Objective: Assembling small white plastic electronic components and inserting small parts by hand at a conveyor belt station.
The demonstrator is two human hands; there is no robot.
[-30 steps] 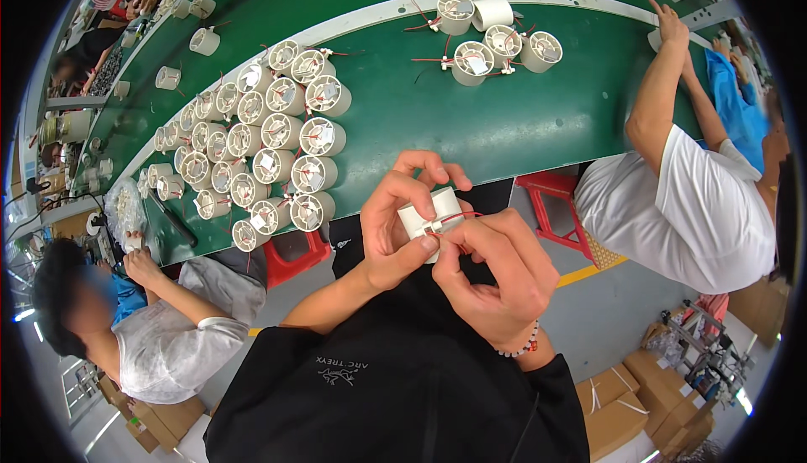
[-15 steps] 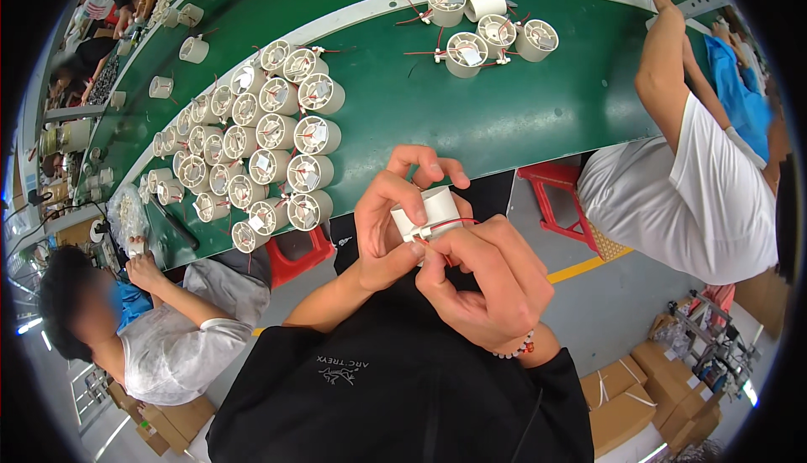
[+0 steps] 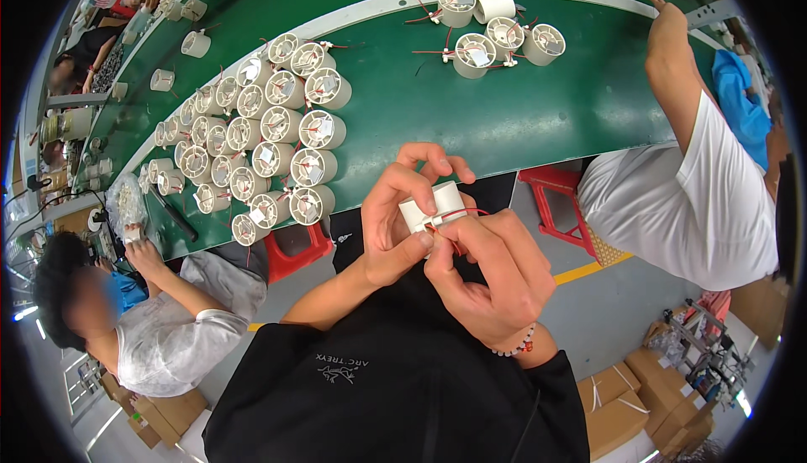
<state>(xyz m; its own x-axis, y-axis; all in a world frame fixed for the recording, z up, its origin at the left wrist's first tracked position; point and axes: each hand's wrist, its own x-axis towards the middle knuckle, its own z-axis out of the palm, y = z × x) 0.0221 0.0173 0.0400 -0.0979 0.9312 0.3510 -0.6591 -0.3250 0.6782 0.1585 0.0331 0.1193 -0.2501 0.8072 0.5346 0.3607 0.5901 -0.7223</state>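
Just in front of my body, my left hand [image 3: 388, 232] is wrapped round a white plastic cylinder [image 3: 439, 198], thumb at its near side and fingers over the far side. A red wire [image 3: 464, 211] runs along the cylinder beside a small white connector [image 3: 432, 222]. My right hand [image 3: 498, 282] is closed at the near end of the cylinder, its thumb and index finger pinching the red wire close to the connector. Those fingertips partly hide what lies between them.
Many similar white cylinders [image 3: 278, 124] with red wires stand grouped on the green table [image 3: 403, 118]; several more [image 3: 475, 55] stand farther off. Co-workers sit on both sides, one with an arm [image 3: 668, 51] over the table. A red stool [image 3: 551, 211] is at the right.
My hands and the cylinder have shifted slightly right, with the grip much the same. At the far right, a co-worker's hand has come to a cylinder beyond the pale rail.
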